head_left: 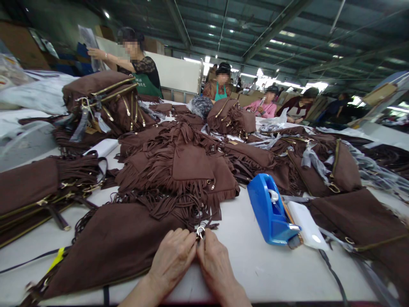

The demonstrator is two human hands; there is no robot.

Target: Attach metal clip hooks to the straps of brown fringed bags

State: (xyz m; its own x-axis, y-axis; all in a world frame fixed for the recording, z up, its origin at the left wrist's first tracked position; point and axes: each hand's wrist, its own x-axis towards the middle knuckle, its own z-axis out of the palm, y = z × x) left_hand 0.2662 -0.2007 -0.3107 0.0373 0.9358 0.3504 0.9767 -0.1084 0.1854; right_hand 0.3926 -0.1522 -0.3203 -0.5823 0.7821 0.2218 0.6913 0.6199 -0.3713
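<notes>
Between left hand (171, 261) and right hand (216, 265), a ring (200, 231) seems pinched.

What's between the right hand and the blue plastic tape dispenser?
Head view: only bare white tabletop between right hand and blue plastic tape dispenser. That hand and the left hand pinch a small metal ring.

One left hand (171, 260), one right hand (216, 265), one metal ring (200, 231), one blue tape dispenser (270, 211), at least seven brown fringed bags (111, 243), and four co-workers (222, 83) along the tabletop's (249, 256) far edge.

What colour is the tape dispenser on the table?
The tape dispenser is bright blue; the head view shows it.
</notes>
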